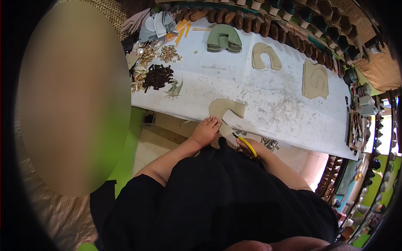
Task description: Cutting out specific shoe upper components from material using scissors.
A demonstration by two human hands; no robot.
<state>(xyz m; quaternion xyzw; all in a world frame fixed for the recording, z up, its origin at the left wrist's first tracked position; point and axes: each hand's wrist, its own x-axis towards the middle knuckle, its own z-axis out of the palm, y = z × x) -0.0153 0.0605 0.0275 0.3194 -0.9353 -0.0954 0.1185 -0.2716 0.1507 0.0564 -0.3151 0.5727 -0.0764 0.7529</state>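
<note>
Left hand (pixel 206 130) lay flat, fingers spread, pressing the near edge of a beige U-shaped cut piece (pixel 226 109) on the white surface (pixel 268 104), right hand (pixel 249 147) gripped a yellow-handled knife (pixel 244 142) just beside it, similar beige pieces (pixel 265 56) farther off.

Soft, even daylight fills the scene, brightest on the white counter (pixel 268 96), with only faint shadows. Fisheye distortion bends straight edges toward a black vignetted rim. A large blurred oval masks the left side; fine detail looks slightly soft.
</note>
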